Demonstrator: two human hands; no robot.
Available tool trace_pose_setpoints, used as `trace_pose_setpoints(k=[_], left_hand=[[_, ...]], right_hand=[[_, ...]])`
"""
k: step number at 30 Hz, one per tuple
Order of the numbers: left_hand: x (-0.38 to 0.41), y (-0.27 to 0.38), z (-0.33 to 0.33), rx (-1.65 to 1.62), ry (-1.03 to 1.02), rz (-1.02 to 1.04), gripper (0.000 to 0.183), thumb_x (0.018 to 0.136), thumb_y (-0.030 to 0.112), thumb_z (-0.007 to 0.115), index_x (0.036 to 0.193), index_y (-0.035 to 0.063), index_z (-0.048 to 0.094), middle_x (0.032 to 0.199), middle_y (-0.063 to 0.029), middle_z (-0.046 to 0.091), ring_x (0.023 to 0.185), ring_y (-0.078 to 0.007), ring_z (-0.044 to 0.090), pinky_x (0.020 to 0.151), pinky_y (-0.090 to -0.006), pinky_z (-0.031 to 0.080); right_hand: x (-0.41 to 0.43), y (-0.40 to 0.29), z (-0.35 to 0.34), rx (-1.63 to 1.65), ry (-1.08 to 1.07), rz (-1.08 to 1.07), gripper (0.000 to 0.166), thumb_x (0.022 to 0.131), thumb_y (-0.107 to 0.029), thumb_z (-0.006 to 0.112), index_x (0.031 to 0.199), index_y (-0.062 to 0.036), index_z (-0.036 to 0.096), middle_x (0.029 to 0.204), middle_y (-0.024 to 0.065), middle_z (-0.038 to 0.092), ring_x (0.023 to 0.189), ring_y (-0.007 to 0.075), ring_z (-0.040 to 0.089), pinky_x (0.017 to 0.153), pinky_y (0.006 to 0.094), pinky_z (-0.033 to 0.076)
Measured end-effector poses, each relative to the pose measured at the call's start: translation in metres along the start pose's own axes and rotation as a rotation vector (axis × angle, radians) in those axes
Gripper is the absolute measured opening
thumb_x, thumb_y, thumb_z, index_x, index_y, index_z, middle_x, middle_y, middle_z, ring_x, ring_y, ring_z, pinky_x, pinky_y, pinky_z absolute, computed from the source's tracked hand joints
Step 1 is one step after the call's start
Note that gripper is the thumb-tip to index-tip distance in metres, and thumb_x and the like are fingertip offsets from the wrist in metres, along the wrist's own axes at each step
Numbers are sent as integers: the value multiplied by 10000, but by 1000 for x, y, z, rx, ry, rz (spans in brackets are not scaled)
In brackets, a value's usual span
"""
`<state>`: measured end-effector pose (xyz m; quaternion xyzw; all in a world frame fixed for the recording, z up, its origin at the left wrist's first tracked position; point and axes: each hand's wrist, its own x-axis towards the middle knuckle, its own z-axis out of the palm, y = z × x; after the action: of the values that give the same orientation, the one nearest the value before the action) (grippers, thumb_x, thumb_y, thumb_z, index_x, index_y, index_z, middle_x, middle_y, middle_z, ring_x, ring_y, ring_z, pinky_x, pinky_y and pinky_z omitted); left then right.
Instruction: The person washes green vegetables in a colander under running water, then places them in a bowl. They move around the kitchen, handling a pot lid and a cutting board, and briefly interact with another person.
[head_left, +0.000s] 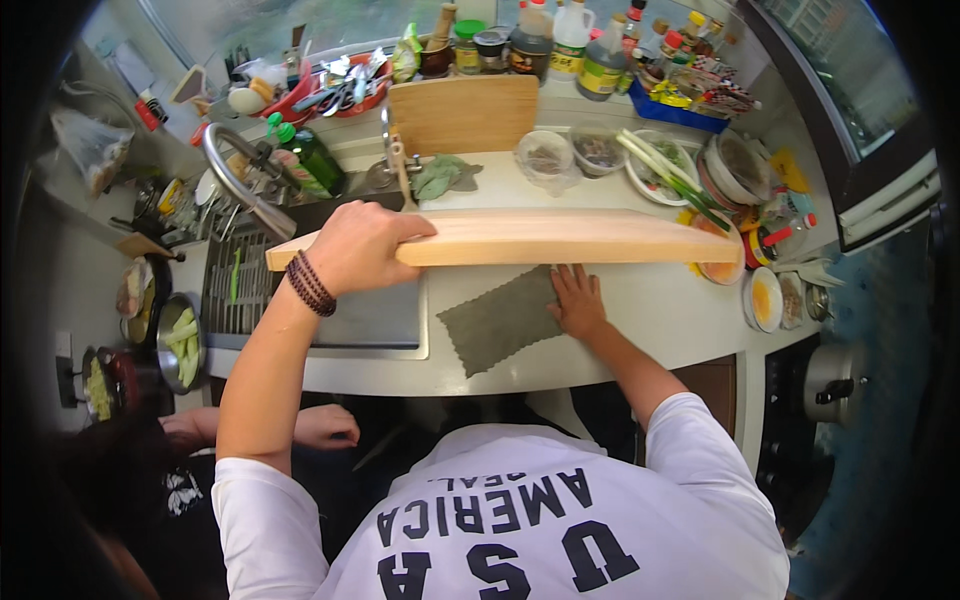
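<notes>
My left hand (364, 247) grips a thick pale wooden cutting board (570, 238) near its left end. The board is held up off the white countertop (645, 322), with one long edge turned towards me. Beyond it, my right hand (579, 300) lies with fingers spread on the right end of a grey-green cloth (499, 322) with scalloped edges. That cloth rests flat on the countertop, right of the sink; the raised board covers its far corner.
A sink with a drain rack (247, 277) and curved faucet (244, 180) is at left. Bowls, a plate with scallions (664, 169) and seasoning bottles (570, 41) line the back and right. Another person's hand (326, 426) is at lower left. A pot (832, 382) stands far right.
</notes>
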<state>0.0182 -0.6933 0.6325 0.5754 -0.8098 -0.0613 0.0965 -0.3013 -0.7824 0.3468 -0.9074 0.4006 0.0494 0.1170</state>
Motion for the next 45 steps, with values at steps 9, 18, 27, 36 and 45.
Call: trace_pose_setpoints(k=[9, 18, 27, 36, 45], left_hand=[[7, 16, 11, -80, 43, 16, 347, 540, 124, 635, 884, 78, 629, 764, -117, 627, 665, -295, 595, 595, -352, 477], [8, 17, 9, -69, 62, 75, 358, 529, 108, 627, 883, 59, 630, 785, -125, 627, 684, -292, 605, 605, -345, 482], [-10, 23, 36, -69, 103, 121, 386, 527, 92, 660, 908, 40, 622, 900, -157, 638, 796, -280, 629, 670, -336, 511], [-72, 45, 103, 18, 174, 101, 502, 488, 77, 658, 985, 41, 596, 1012, -176, 601, 890, -365, 599, 727, -410, 499], [-98, 70, 165, 34, 164, 23, 567, 464, 30, 677, 1013, 51, 536, 1103, -155, 527, 1034, -364, 487, 810, -442, 420]], right_hand=[[-44, -5, 14, 40, 64, 75, 649, 839, -505, 449, 1384, -215, 250, 1466, 69, 129, 1350, 311, 51, 1047, 563, 107], [-30, -119, 37, 296, 126, -314, 656, 757, -500, 562, 1334, -268, 353, 1457, 93, 154, 1321, 398, 86, 1028, 564, 88], [-20, -105, 31, 515, 446, -185, 543, 840, -330, 521, 1324, -140, 363, 1379, 160, 295, 1274, 343, 261, 1005, 462, 266], [-150, 56, -56, 2574, 555, 672, 715, 850, -638, 256, 1225, -58, 439, 1136, 148, 560, 1088, 280, 515, 882, 403, 431], [-166, 115, -54, 2174, 54, 579, 403, 892, -255, 471, 1231, -39, 453, 1166, 99, 549, 1044, 205, 551, 858, 340, 460]])
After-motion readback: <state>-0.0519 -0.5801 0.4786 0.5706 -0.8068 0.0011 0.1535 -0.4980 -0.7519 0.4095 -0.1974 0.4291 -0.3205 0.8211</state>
